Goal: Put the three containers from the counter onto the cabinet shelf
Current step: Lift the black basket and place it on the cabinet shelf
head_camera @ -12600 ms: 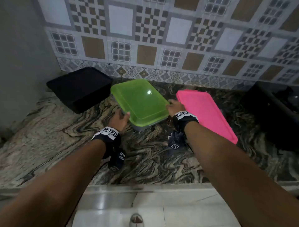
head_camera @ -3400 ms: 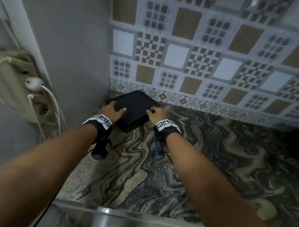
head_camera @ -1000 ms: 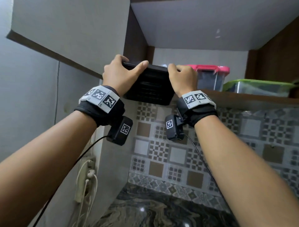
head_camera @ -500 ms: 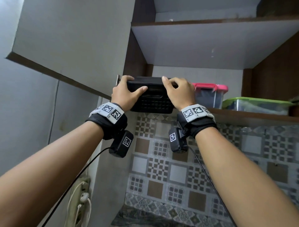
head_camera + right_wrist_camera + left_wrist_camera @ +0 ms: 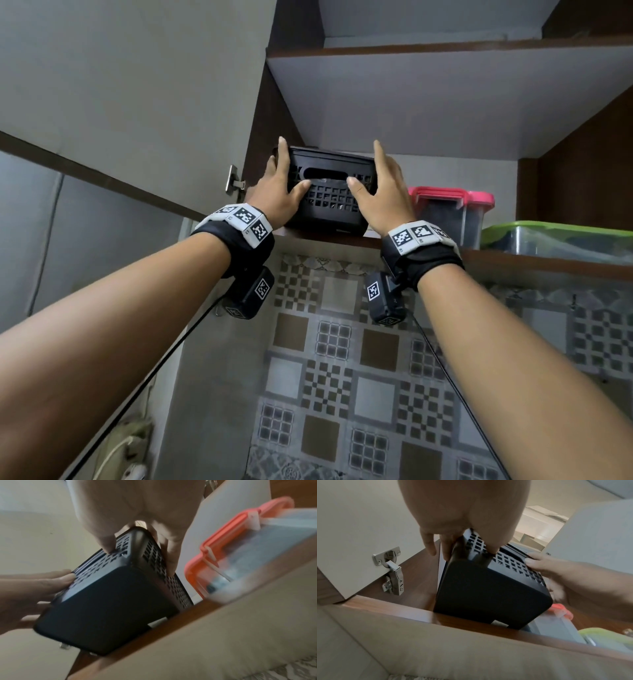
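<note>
A black perforated container [image 5: 330, 205] [image 5: 488, 595] [image 5: 106, 608] stands at the left end of the wooden cabinet shelf [image 5: 513, 265], its base still jutting a little over the front edge. My left hand [image 5: 279, 185] [image 5: 462, 513] lies flat along its left side with the thumb on the front face. My right hand [image 5: 380, 188] [image 5: 137, 507] mirrors it on the right side. The fingers of both hands are straight. To the right on the same shelf sit a pink-lidded clear container [image 5: 452, 205] [image 5: 257, 547] and a green-lidded one [image 5: 555, 236] [image 5: 607, 637].
The cabinet door stands open on the left, with its metal hinge [image 5: 234, 178] [image 5: 392, 569] close to my left hand. An upper shelf [image 5: 428, 102] roofs the compartment. The dark wooden side panel [image 5: 582, 171] closes it on the right. Patterned wall tiles [image 5: 342, 377] lie below.
Half a second ago both hands gripped the black container with fingers curled over its top at the shelf front. It now rests on the shelf, further in, and the fingers have straightened.
</note>
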